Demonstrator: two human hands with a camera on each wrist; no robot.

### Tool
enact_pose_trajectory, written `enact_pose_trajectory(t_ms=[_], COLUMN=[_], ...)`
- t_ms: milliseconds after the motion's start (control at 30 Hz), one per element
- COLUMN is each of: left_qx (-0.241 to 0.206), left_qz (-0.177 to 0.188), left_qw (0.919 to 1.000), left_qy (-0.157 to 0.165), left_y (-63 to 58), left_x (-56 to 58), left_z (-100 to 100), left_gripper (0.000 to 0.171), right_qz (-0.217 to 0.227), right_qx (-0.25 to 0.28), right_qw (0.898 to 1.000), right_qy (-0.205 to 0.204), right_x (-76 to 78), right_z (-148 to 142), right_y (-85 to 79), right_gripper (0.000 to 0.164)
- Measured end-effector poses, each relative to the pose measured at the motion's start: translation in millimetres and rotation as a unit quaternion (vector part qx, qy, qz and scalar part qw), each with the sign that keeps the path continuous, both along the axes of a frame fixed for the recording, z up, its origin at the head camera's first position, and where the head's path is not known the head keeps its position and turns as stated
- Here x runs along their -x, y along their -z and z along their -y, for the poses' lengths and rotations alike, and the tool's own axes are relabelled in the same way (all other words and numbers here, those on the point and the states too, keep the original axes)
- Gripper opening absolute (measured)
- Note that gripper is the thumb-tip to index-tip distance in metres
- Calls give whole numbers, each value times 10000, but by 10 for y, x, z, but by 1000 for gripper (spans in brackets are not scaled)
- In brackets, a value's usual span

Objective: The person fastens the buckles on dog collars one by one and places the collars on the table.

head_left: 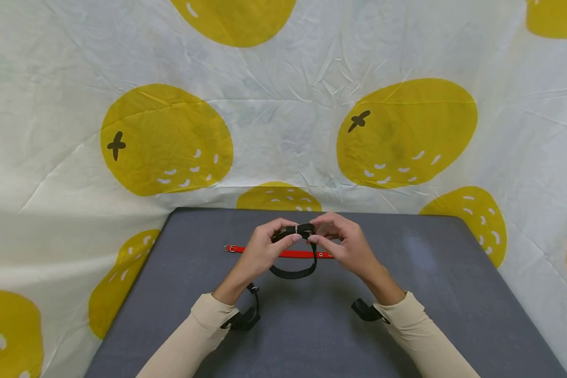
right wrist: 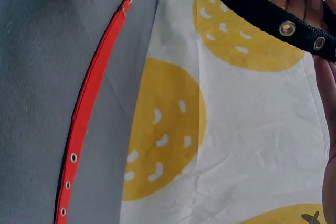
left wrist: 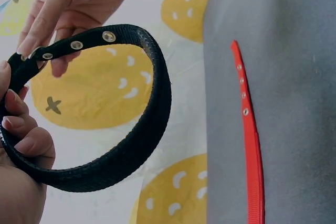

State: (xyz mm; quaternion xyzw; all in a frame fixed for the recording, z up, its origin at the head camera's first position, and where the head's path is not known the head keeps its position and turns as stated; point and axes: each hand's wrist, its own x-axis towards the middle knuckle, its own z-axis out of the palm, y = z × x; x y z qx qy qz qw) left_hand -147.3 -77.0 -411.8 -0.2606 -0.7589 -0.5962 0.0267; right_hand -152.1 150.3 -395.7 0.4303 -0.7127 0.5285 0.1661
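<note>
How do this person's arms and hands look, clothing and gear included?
Long beige sleeves reach nearly to the wrists. A black device is worn at each wrist; a thin black curve, perhaps a cable, shows by the left one. Left hand and right hand are ungloved.

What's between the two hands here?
The black collar, held by the left hand and right hand; the head view shows this, with part of the red collar behind its loop.
</note>
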Motion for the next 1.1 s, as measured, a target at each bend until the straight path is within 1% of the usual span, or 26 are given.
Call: enact_pose_trajectory(t_ms=[67, 133, 300, 400, 500, 633, 767, 933, 1000, 1100], left_qx=[-70, -114, -159, -312, -541, -714, -655, -454, -428, -374], left_qz=[4, 8, 22, 74, 133, 181, 200, 148, 119, 96], left_qw=[10000, 9999, 9999, 9995, 9984, 9973, 9976, 9987, 9989, 9992], left_qy=[13, 31, 28, 33, 17, -26, -40, -152, -168, -76], left_y=[-12, -22, -48, -58, -63, -66, -70, -61, -56, -46], left_x=[1, 1, 4, 1, 1, 8, 6, 2, 3, 10], left_z=[-4, -9, -18, -13, -6, -3, -4, -7, -11, -27], left_gripper=[22, 23, 23, 22, 20, 18, 19, 18, 18, 18], right_qz=[167, 132, -97, -154, -152, -101, -60, 154, 255, 295], right_qx=[132, 178, 186, 183, 188, 134, -2, -329, -452, -603], right_qw=[9997, 9996, 9992, 9990, 9989, 9989, 9992, 9992, 9986, 9977], right_qy=[-80, -187, -344, -379, -408, -432, -404, -182, -139, -51], right_x=[-21, -26, -12, 0, 12, 20, 16, 15, 20, 68], right_z=[6, 11, 21, 14, -1, -13, -18, -34, -34, -29], right_y=[-44, -70, -98, -97, -94, -104, -128, -151, -145, -75], right_gripper=[38, 36, 39, 40, 41, 43, 44, 39, 39, 41])
